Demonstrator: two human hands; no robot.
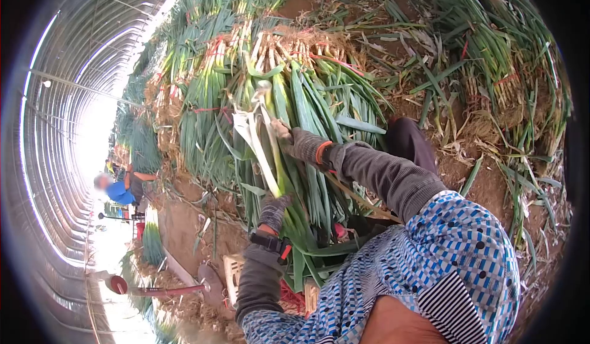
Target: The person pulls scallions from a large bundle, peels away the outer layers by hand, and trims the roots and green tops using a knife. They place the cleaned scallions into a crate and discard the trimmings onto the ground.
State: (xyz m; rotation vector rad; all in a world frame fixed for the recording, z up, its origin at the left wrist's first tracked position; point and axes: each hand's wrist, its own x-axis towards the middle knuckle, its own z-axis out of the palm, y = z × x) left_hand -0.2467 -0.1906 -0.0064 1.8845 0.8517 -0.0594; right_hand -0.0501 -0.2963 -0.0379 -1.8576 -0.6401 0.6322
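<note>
My left hand (274, 213), in a grey knit glove with a black band at the wrist, is closed around the green part of a green onion (265, 162). Its pale stem and loose, peeling outer layers point up and away from me. Higher up, my right hand (301, 143), gloved in grey with an orange cuff, has its fingers bent together against the side of the same stalk. Beneath both hands lies a large pile of green onions (313, 107), roots at the top, some tied with red string.
Further onion bundles (504, 55) lie at the right, beyond soil strewn with leaves (424, 55). A person in blue (121, 190) sits at the left under a ribbed tunnel frame (55, 110). A red-handled tool (163, 291) and a wooden crate (233, 276) are at lower left.
</note>
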